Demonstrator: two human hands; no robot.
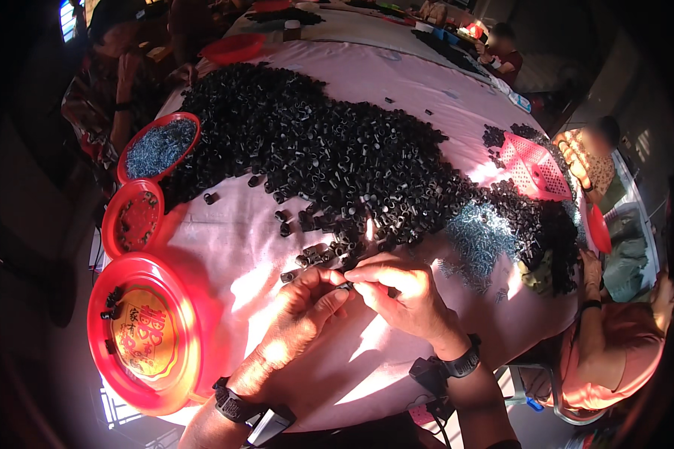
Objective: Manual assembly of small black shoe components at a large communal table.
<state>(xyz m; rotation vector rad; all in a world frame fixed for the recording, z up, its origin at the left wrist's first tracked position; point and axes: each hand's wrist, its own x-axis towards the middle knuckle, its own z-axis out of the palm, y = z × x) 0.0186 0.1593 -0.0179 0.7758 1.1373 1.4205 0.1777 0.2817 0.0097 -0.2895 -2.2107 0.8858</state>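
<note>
My left hand [307,308] is closed, with thumb and fingers around a small black plastic part [344,286], mostly hidden by the fingertips. Against it, my right hand [401,292] pinches with thumb and forefinger. Whatever sits in that pinch is too small to make out. Just beyond both hands spreads a big heap of small black ring-shaped plastic parts [307,142], a few lying loose at its near edge. To the right of my right hand lies a pile of small silvery screws [481,238].
At left stand a large red basin [195,340] with a few black parts, a small red dish [159,217] and a red bowl of screws [162,147]. A pink basket [535,168] stands right on the pink-covered table [254,254]. Other people sit around, one close at right [621,352].
</note>
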